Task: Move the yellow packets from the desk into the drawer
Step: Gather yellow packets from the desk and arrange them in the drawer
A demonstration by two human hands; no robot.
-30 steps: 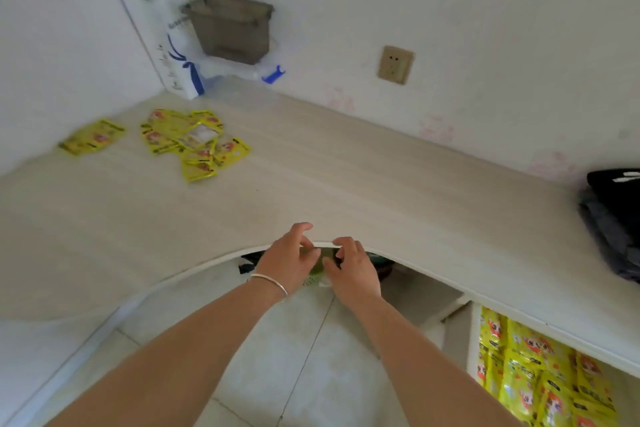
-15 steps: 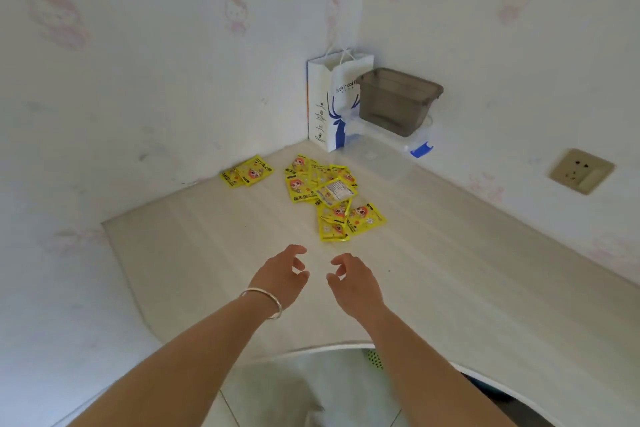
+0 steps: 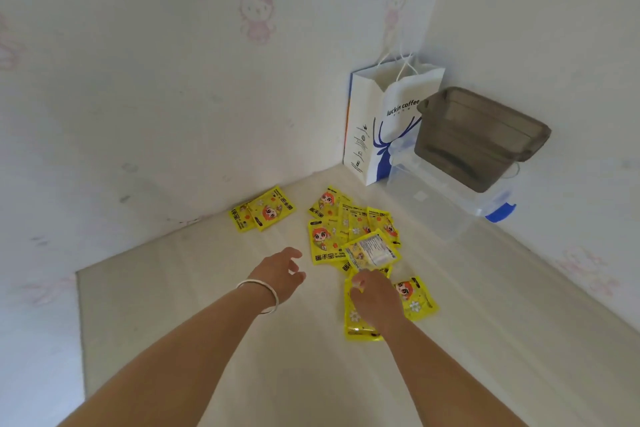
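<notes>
Pale tabletop (image 3: 485, 340) fills a papered corner. On it the right hand (image 3: 375, 298) lies over the nearest yellow packet (image 3: 353, 322), fingers curled at its top edge; the left hand (image 3: 278, 276) hovers open, holding nothing. Half a second earlier both hung short of the pile. Roughly nine packets lie in the main cluster (image 3: 349, 232), with a pair of packets (image 3: 263, 213) further left near the wall. Bare tabletop surrounds them on the near side.

Left hand (image 3: 281, 273) hovers, fingers (image 3: 293, 253) loosely spread; right hand (image 3: 375, 298) reaches palm-down.
</notes>
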